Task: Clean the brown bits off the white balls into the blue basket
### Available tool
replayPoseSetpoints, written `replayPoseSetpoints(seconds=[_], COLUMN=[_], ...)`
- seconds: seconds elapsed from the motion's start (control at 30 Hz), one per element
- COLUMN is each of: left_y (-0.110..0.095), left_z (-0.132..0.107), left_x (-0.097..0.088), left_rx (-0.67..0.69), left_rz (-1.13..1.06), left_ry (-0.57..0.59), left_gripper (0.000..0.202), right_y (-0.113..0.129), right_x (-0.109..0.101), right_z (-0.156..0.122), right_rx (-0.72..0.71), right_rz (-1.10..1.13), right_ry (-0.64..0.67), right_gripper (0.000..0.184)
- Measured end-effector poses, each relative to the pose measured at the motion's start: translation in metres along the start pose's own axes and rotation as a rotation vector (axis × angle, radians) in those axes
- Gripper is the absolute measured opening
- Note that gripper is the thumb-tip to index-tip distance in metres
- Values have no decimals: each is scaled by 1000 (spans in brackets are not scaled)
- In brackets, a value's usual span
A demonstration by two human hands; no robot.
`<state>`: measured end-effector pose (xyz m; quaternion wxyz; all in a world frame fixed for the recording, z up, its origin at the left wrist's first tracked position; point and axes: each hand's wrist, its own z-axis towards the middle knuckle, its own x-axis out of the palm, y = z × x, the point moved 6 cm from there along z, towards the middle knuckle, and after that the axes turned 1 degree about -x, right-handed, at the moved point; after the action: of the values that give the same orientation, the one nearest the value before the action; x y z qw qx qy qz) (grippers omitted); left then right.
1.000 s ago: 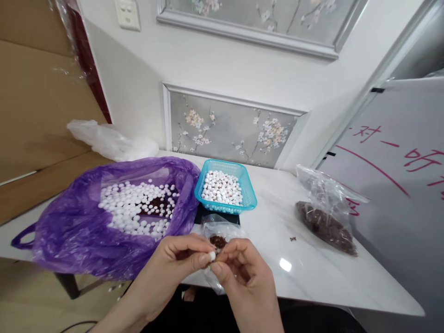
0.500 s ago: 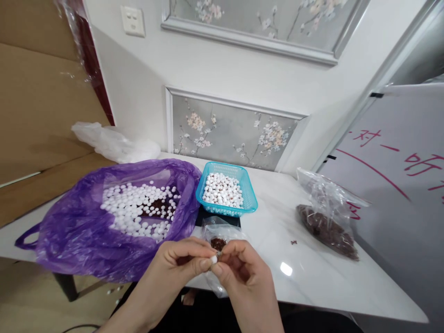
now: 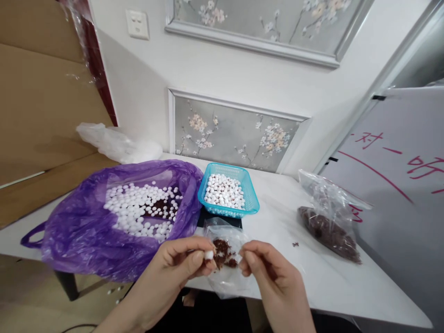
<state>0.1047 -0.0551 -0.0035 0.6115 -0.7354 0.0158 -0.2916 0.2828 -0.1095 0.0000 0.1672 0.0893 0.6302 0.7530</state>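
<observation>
My left hand [image 3: 180,266] pinches a small white bead [image 3: 209,255] between thumb and forefinger at the table's near edge. My right hand [image 3: 268,273] sits a little to the right of it with its fingers curled and pressed together; what they hold, if anything, is hidden. Between the two hands lies a small clear bag [image 3: 225,259] with dark brown bits in it. Beyond it, a blue basket [image 3: 251,203] holds many white beads. To the left, an open purple plastic bag [image 3: 86,231] is spread with more white beads.
A clear bag of dark brown bits [image 3: 328,224] lies at the right of the white table [image 3: 312,282], with a loose brown bit [image 3: 295,244] near it. A crumpled white plastic bag [image 3: 118,143] sits at the back left. A whiteboard with red writing [image 3: 398,185] leans at the right.
My hands were pressed together around the white bead; now my right hand has drawn away to the right, while the left keeps the bead. The small bag of brown bits shows between them.
</observation>
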Motion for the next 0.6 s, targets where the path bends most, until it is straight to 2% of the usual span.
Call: replayPoseSetpoints(seconds=[0.07,0.13,0.23,0.3,0.37,0.47,0.6], left_y=[-4,-11,-28,-43,-57,-68,-61], left_z=[2,5,12,22,38,72,112], left_x=[-7,-16,-25,-24,-18,-4,13], left_rx=[42,95,188,271,364,441,442], left_rz=[59,149,247,306,377,450,574], left_ry=[-27,-106,-239,-282,-302,-281,-192], left_gripper=[22,22,19,18,21,35,53], right_y=[-1,0,1,-2,-8,-17,-31], right_x=[-11,-10,9,26,39,55,69], right_z=[-1,-2,-3,0,5,12,17], right_rx=[-55,-125,-231,-227,-192,-203,-274], right_rz=[-183,-353,-697,-971,-1147,-1190,-1136], right_ry=[-25,7,143,241,300,313,298], right_gripper=[17,19,31,37,40,40,39])
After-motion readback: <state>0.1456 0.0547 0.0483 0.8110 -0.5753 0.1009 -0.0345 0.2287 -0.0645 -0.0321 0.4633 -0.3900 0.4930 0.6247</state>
